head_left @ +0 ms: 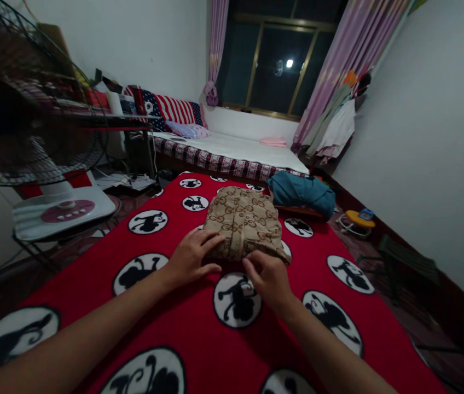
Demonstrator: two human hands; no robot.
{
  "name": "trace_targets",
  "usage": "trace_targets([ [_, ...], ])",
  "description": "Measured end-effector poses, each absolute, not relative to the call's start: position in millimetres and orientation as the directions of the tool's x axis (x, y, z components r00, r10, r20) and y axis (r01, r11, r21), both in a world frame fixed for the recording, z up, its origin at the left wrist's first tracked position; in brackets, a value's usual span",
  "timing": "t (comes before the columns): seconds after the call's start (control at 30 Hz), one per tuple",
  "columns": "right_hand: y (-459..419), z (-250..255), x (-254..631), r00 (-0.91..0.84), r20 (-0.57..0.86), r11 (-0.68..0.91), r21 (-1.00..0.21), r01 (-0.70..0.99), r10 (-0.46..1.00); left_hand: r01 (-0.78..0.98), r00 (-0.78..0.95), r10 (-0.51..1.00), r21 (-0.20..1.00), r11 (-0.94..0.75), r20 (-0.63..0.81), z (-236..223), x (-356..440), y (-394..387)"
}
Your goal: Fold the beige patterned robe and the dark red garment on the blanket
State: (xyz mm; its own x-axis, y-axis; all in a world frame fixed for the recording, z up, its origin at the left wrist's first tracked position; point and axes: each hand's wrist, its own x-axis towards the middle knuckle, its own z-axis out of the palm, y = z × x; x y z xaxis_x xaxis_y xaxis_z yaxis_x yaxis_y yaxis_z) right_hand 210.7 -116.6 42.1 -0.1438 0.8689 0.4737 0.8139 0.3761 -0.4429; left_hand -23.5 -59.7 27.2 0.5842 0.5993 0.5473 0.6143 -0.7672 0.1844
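A folded tan shirt (242,216) with a brown linked-letter pattern and a button strip down its middle lies flat on the red blanket (199,312). My left hand (193,254) rests at its near left corner, fingers apart, with the fingertips on the cloth and the thumb on the blanket. At the near edge, right of the button strip, my right hand (271,276) has its fingers curled and thumb tucked in against the shirt's edge. Beyond the shirt, to the right, sits a bundle of teal folded clothing (301,192).
On the left a fan (22,109) stands close, beside a white-topped stool (63,210). A second bed (236,150) lies under the window. A small yellow stool (359,219) and a dark folding stool (408,260) are on the floor at right. Clothes (336,128) hang by the curtain.
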Motion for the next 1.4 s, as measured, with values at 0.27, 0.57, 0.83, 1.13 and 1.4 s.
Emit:
trace_targets([
  [0.27,-108,25,190,-0.024,0.33,0.23,-0.601,0.765,0.944,0.647,0.474,0.652,0.269,-0.714,0.591,40,-8,-32],
  [0.57,-68,64,189,0.387,0.549,0.064,-0.631,0.773,0.741,0.633,0.343,0.653,0.347,-0.692,0.675,117,37,3],
  [0.83,-61,61,195,0.476,0.589,0.123,-0.703,0.701,0.654,0.612,0.327,0.658,0.379,-0.694,0.678,125,50,1],
  [1.13,-62,63,200,0.512,0.42,0.198,-0.88,0.432,0.749,0.617,0.342,0.657,0.366,-0.696,0.672,122,41,8],
  [1.4,-121,30,247,0.364,0.23,0.081,-0.92,0.382,0.902,0.796,0.452,0.763,0.177,-0.579,0.461,79,-11,-17],
])
